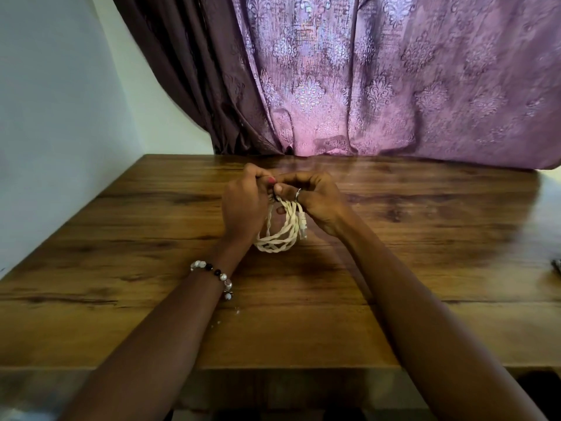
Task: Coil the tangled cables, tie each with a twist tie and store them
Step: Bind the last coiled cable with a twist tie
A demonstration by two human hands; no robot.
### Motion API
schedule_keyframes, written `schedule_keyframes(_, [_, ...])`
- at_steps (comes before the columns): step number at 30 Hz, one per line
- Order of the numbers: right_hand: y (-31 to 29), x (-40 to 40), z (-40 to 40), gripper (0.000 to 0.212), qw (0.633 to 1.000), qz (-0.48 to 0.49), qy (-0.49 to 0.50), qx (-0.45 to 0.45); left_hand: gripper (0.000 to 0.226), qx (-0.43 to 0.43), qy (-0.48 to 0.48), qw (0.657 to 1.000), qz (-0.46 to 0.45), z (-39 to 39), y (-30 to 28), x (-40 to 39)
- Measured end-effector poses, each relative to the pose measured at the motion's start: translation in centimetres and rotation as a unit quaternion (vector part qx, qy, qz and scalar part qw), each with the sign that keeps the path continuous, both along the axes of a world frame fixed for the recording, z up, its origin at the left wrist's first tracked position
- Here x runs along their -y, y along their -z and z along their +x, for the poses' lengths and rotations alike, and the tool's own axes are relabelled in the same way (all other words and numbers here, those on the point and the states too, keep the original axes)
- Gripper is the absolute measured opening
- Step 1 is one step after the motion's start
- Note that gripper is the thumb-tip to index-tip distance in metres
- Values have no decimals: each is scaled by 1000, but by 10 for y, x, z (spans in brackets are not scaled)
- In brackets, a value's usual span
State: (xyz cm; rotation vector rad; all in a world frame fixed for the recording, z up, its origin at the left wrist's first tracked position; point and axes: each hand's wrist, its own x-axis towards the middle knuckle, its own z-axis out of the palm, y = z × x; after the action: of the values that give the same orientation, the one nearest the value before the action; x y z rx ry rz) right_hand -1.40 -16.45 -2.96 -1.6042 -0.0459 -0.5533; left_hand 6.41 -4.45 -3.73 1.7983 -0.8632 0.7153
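Note:
A cream twisted cable (pixel 280 235) is wound into a small coil that hangs over the wooden table (pixel 151 314), its lower loops resting on the wood. A white plug (pixel 302 224) dangles at the coil's right side. My left hand (pixel 244 205) and my right hand (pixel 315 200) meet at the top of the coil, fingers pinched together there. A small dark band (pixel 276 198) shows at the top of the coil between the fingertips; I cannot tell whether it is a twist tie.
A purple patterned curtain (pixel 394 86) hangs behind the table's far edge, with a white wall (pixel 60 117) to the left. A small dark object (pixel 557 265) lies at the right edge of the view. Tiny pale crumbs (pixel 235 311) lie near my left wrist.

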Motion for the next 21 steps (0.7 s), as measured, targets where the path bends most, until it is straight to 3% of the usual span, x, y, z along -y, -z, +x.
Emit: schedule_keyframes(21, [-7, -12, -4, 12, 994, 17, 85, -61, 8, 23, 2, 999, 46, 3, 4, 7])
